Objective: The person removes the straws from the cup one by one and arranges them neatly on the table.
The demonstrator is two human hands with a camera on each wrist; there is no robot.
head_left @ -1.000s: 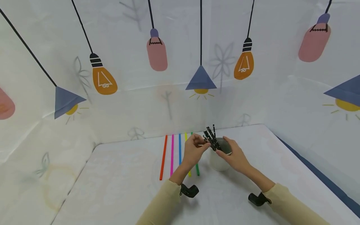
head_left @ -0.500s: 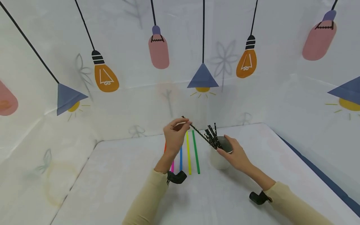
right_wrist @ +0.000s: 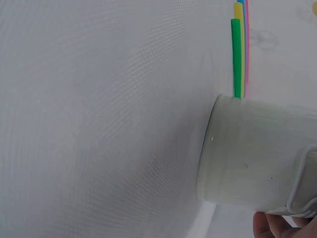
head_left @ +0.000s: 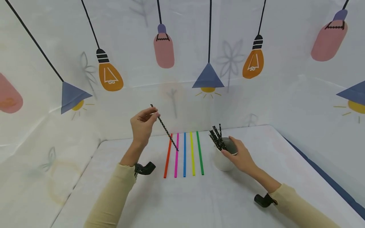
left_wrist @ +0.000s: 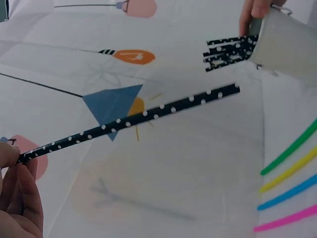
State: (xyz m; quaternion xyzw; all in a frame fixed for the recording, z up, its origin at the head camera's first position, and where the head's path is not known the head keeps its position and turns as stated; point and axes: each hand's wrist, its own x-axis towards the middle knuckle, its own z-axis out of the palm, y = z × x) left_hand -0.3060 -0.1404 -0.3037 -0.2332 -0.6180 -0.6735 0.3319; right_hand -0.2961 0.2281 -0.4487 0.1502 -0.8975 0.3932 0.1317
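One black spotted straw (head_left: 166, 130) lifted out, several more in the white pail (head_left: 223, 163)

The left hand (head_left: 142, 127) pinches the single straw near its upper end between thumb and fingertips, its lower end hanging free in front of the coloured row. The right hand (head_left: 241, 157), partly curled, grips the pail by its rim side, just right of that row and near the counter's (head_left: 228, 202) far edge. The remaining spotted straws (head_left: 218, 141) lean out over the rim; they overlap too much to count.

Reaching back to the far edge lie a red straw (head_left: 168, 155), pink straw (head_left: 176, 158), blue straw (head_left: 184, 155), yellow straw (head_left: 192, 155) and green straw (head_left: 200, 152), side by side. The coloured row looks finished; no spotted straw lies on the counter yet, so that part seems barely begun.
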